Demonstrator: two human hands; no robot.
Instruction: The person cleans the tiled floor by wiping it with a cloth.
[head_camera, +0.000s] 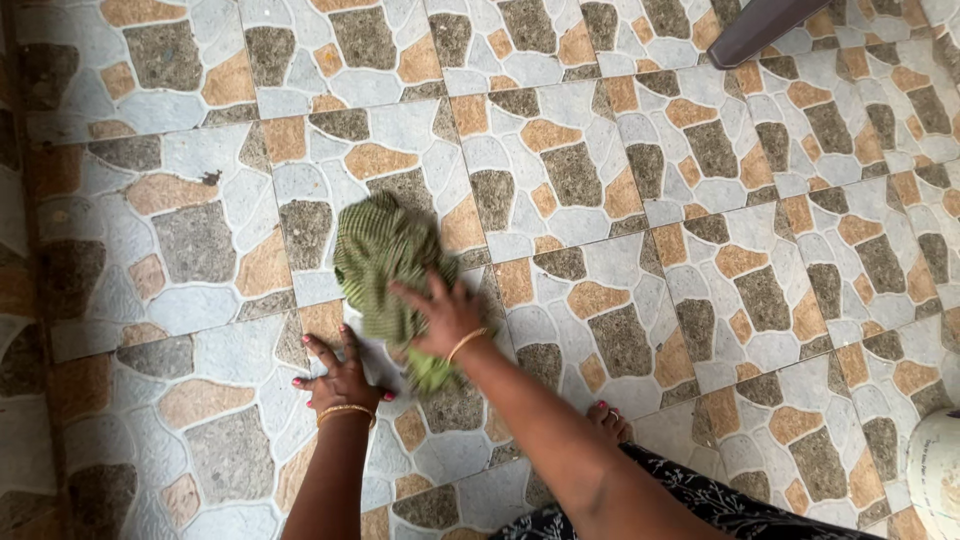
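Your right hand (445, 318) pressing down on a crumpled green checked cloth (388, 265) on the stone-patterned tiled floor (640, 200), your left hand (342, 378) spread flat on the tiles just beside it, a dark slanted leg (760, 28) at the top edge

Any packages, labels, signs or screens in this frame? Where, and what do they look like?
None in view.
What is there: a green cloth on the stone-patterned tile floor, under the right hand.
The left hand lies flat on the tiles beside it.
A white rounded object at the right edge shows no visible label.
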